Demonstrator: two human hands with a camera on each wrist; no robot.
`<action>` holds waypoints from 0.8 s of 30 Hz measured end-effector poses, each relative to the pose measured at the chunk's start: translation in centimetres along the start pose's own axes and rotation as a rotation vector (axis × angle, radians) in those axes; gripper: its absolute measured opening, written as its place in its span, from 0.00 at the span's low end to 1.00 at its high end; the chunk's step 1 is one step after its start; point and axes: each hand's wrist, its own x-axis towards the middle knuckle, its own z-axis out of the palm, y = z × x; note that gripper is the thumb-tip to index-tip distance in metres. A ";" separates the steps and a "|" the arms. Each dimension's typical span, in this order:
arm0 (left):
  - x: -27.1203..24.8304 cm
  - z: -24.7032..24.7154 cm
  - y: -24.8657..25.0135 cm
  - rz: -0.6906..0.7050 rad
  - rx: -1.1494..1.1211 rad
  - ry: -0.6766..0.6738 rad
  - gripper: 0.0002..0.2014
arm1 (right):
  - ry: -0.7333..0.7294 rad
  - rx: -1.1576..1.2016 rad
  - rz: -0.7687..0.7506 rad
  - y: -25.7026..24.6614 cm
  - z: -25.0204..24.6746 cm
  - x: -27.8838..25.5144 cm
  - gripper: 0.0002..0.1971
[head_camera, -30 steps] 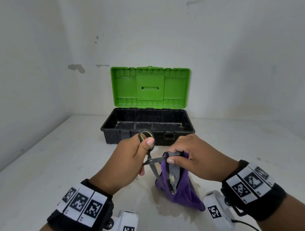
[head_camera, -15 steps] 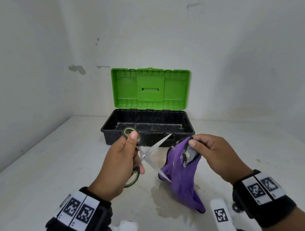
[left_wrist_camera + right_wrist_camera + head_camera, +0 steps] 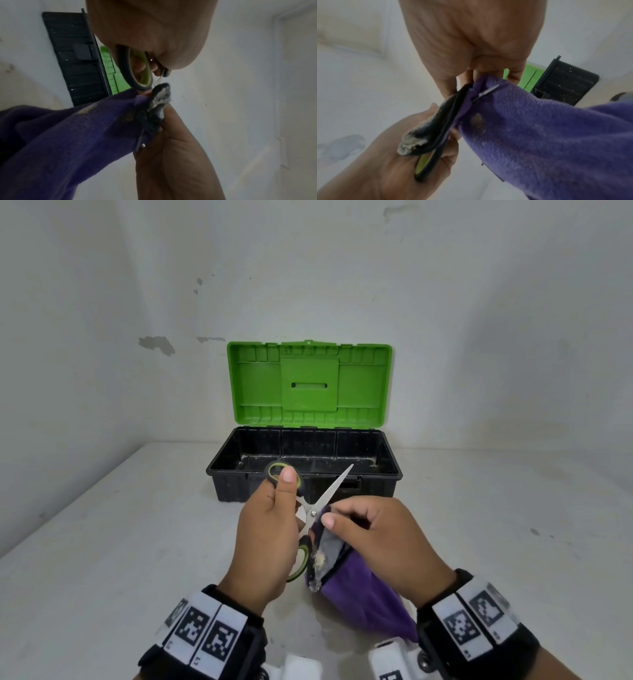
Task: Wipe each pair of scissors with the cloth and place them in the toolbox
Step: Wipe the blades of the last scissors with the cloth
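Observation:
My left hand [image 3: 267, 529] grips the handles of green-and-black scissors [image 3: 327, 494] held with the blades spread apart. One blade points up toward the toolbox [image 3: 226, 474]; the other lies inside the purple cloth [image 3: 363, 601]. My right hand [image 3: 376, 539] pinches the cloth around that lower blade, close to the pivot. The cloth's grey, soiled inner side [image 3: 419, 135] shows beside the scissors handle [image 3: 137, 70]. The toolbox stands just beyond the hands, black tray under an upright green lid [image 3: 308, 385].
The white table [image 3: 102, 542] ends at walls behind and to the left. A damp stain [image 3: 308, 625] marks the table below the cloth. No other scissors are in view.
My right hand came back to the scissors and pinched the cloth around the lower blade near the pivot. The upper blade now points up at the toolbox.

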 end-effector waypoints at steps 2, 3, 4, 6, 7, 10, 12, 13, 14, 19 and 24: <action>-0.1 -0.1 0.3 -0.006 0.012 0.003 0.25 | -0.002 0.076 0.031 -0.1 0.2 0.2 0.06; 0.0 -0.2 0.5 -0.015 0.010 0.002 0.26 | -0.008 0.111 0.046 -0.2 0.3 0.3 0.06; 0.0 -0.2 0.5 -0.012 0.018 0.003 0.26 | -0.013 0.121 0.051 -0.2 0.4 0.4 0.07; 0.0 -0.2 0.5 0.027 0.058 0.008 0.28 | -0.027 0.075 0.035 -0.3 0.5 0.5 0.10; 0.1 -0.1 0.4 0.049 0.072 0.014 0.30 | -0.031 0.050 0.025 -0.3 0.6 0.5 0.11; 0.2 0.1 0.1 0.045 0.041 0.034 0.28 | -0.043 0.050 0.030 -0.3 0.7 0.5 0.11; 0.1 0.1 0.1 0.019 0.004 0.016 0.24 | -0.082 0.026 0.032 -0.1 0.5 0.5 0.13; 0.1 0.0 0.2 0.006 -0.016 0.007 0.22 | -0.099 0.008 0.024 0.0 0.4 0.4 0.14; 0.0 0.0 0.3 -0.008 -0.040 0.002 0.21 | -0.107 -0.008 0.016 0.0 0.2 0.4 0.14; -0.2 0.1 0.4 -0.053 -0.106 0.047 0.20 | -0.086 -0.033 0.010 0.0 0.1 0.5 0.12; -0.1 0.1 0.2 -0.092 -0.157 0.079 0.21 | -0.073 -0.120 0.000 0.2 -0.2 0.3 0.12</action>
